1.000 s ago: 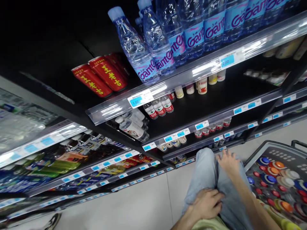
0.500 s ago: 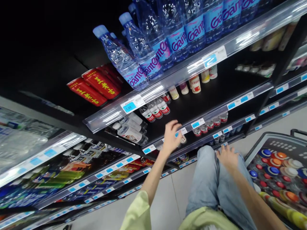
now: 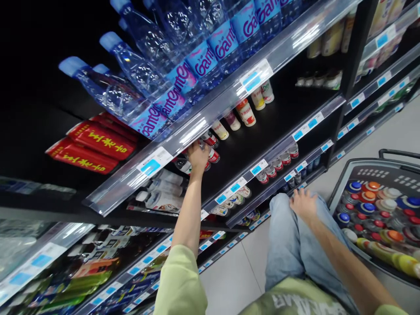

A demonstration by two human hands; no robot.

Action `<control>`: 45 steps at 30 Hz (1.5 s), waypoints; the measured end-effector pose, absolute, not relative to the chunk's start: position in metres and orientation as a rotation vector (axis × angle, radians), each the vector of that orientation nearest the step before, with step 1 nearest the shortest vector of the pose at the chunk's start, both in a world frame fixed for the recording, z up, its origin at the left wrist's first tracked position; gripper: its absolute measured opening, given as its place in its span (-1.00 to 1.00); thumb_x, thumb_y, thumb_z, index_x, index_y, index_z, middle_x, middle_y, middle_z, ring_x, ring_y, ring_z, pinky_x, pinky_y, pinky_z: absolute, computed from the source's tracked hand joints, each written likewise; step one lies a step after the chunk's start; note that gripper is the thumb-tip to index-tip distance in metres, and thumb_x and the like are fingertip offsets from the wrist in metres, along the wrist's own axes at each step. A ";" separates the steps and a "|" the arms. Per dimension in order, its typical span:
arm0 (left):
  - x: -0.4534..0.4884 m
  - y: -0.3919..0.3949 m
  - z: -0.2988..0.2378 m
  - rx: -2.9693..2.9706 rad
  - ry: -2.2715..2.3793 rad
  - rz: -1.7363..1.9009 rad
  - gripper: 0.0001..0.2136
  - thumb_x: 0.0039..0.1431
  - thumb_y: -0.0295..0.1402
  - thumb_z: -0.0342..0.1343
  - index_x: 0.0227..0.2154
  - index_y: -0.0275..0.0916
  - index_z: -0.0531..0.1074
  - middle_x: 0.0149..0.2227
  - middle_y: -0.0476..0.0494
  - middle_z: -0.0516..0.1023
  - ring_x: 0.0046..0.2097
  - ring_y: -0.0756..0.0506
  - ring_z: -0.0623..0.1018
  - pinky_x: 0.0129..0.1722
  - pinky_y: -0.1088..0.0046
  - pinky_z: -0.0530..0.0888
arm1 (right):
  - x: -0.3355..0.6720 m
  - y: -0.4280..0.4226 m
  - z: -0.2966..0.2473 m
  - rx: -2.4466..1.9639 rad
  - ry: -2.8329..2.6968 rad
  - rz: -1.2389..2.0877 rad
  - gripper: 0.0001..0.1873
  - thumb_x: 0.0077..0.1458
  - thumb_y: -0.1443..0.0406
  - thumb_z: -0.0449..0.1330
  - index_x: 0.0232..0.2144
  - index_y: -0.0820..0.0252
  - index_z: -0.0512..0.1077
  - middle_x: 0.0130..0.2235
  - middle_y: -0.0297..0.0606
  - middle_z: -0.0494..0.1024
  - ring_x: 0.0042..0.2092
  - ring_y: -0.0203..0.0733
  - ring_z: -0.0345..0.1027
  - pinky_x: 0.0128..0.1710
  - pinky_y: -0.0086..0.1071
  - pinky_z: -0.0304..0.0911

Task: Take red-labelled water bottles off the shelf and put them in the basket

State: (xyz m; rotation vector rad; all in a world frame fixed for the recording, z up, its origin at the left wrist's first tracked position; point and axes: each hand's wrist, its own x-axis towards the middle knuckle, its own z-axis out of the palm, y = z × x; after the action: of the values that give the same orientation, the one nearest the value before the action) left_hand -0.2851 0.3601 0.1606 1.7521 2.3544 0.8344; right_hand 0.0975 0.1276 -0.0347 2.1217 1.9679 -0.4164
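My left hand (image 3: 197, 155) reaches up into the second shelf, just under the clear price rail (image 3: 154, 161). Its fingers curl around one of the small red-labelled water bottles (image 3: 211, 140) standing in a short row there. My right hand (image 3: 303, 204) lies flat with fingers spread on my knee in light blue jeans (image 3: 288, 245). It holds nothing. A yellow-green sleeve covers my left upper arm.
Large blue-capped water bottles (image 3: 183, 74) fill the top shelf, with red cans (image 3: 98, 142) lying to their left. Small white drink bottles (image 3: 246, 113) stand further right. A grey shopping basket (image 3: 377, 168) full of capped bottles sits on the tiled floor at my right.
My left hand rose from my lap to the shelf and closed on a small bottle. The view tilted and swung. My right hand stayed on my knee.
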 end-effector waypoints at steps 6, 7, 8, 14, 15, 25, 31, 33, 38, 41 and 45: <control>-0.273 0.345 0.142 1.747 2.196 1.077 -0.80 0.30 -0.26 0.22 -0.08 -0.20 0.48 -0.03 -0.26 0.65 0.12 -0.23 0.62 0.30 0.15 0.45 | 0.109 0.131 -0.035 2.154 1.962 -0.424 -0.55 0.35 0.25 0.08 0.13 0.42 0.52 0.12 0.32 0.55 0.17 0.47 0.33 0.12 0.33 0.21; -0.270 0.341 0.136 1.773 2.141 1.113 -0.82 0.31 -0.26 0.23 -0.11 -0.20 0.48 -0.04 -0.24 0.66 0.10 -0.20 0.63 0.30 0.19 0.45 | 0.109 0.131 -0.035 2.154 1.958 -0.429 -0.55 0.35 0.25 0.08 0.12 0.42 0.52 0.12 0.32 0.54 0.17 0.47 0.33 0.11 0.33 0.22; -0.267 0.338 0.129 1.793 2.084 1.151 -0.83 0.32 -0.26 0.22 -0.13 -0.21 0.48 -0.05 -0.23 0.66 0.08 -0.17 0.64 0.28 0.22 0.46 | 0.109 0.131 -0.035 2.152 1.957 -0.432 -0.56 0.35 0.25 0.08 0.12 0.43 0.52 0.11 0.32 0.54 0.17 0.47 0.33 0.11 0.32 0.22; -0.253 0.324 0.101 2.088 1.755 1.321 -0.81 0.36 -0.26 0.23 -0.38 -0.16 0.44 -0.26 -0.17 0.65 -0.06 -0.16 0.65 0.11 0.24 0.52 | 0.101 0.129 -0.038 2.131 1.980 -0.421 -0.56 0.34 0.26 0.07 0.11 0.44 0.52 0.13 0.33 0.53 0.18 0.47 0.30 0.10 0.32 0.19; -0.250 0.320 0.100 2.161 1.701 1.331 -0.77 0.36 -0.26 0.23 -0.42 -0.15 0.41 -0.30 -0.16 0.64 -0.08 -0.17 0.65 0.09 0.23 0.52 | 0.101 0.129 -0.039 2.128 1.981 -0.418 -0.55 0.34 0.26 0.08 0.12 0.43 0.52 0.13 0.33 0.53 0.18 0.46 0.30 0.11 0.31 0.18; -0.182 0.251 0.145 2.268 1.474 1.799 -0.65 0.43 -0.33 0.15 -0.52 -0.14 0.26 -0.51 -0.07 0.54 -0.40 -0.10 0.60 -0.32 0.29 0.53 | 0.101 0.127 -0.039 2.136 2.020 -0.392 -0.60 0.34 0.27 0.12 0.10 0.38 0.54 0.15 0.32 0.56 0.26 0.50 0.30 0.17 0.30 0.20; -0.136 0.186 0.184 2.214 1.079 1.787 -0.77 0.33 -0.53 0.20 -0.44 -0.17 0.37 -0.45 -0.03 0.60 -0.35 -0.10 0.65 -0.26 0.27 0.60 | 0.099 0.102 -0.040 2.424 2.238 -0.898 -0.33 0.27 0.27 0.11 0.39 0.33 0.26 0.29 0.16 0.54 0.30 0.21 0.42 0.38 0.13 0.21; -0.113 0.166 0.173 2.036 1.049 1.704 -0.74 0.36 -0.51 0.19 -0.46 -0.17 0.36 -0.47 -0.03 0.58 -0.36 -0.09 0.63 -0.29 0.31 0.58 | 0.095 0.079 -0.042 2.571 2.270 -1.294 -0.17 0.21 0.18 0.18 0.48 0.13 0.11 0.39 0.07 0.46 0.24 0.09 0.50 0.27 -0.03 0.40; -0.045 0.126 0.098 1.315 1.194 1.246 -0.59 0.41 -0.15 0.23 -0.56 -0.17 0.38 -0.49 -0.10 0.55 -0.40 -0.09 0.57 -0.30 0.33 0.52 | 0.088 0.037 -0.032 2.757 2.160 -1.637 -0.05 -0.06 0.06 0.37 0.38 0.00 0.28 0.35 0.07 0.51 0.13 0.20 0.59 -0.03 -0.04 0.58; -0.018 0.113 0.056 1.010 1.301 1.151 -0.54 0.22 0.05 0.35 -0.56 -0.17 0.38 -0.50 -0.09 0.51 -0.40 -0.10 0.53 -0.28 0.33 0.50 | 0.093 0.040 -0.019 2.819 1.966 -1.669 -0.48 -0.14 0.18 0.38 -0.05 0.07 0.54 -0.08 0.01 0.74 -0.13 0.17 0.63 -0.15 -0.07 0.52; -0.016 0.101 0.024 0.819 1.226 1.186 -0.54 0.09 0.08 0.44 -0.17 -0.17 0.53 -0.11 -0.20 0.67 -0.05 -0.20 0.65 0.08 0.23 0.55 | 0.102 0.053 -0.010 2.832 1.822 -1.870 -0.67 -0.27 0.23 0.42 -0.34 0.09 0.51 -0.35 -0.15 0.70 -0.34 0.02 0.52 -0.26 -0.14 0.44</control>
State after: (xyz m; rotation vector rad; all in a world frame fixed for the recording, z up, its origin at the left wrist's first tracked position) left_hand -0.0162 0.1006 0.0242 0.8189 1.2259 1.1861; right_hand 0.1024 0.0533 -0.0102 2.8322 1.8222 -1.8697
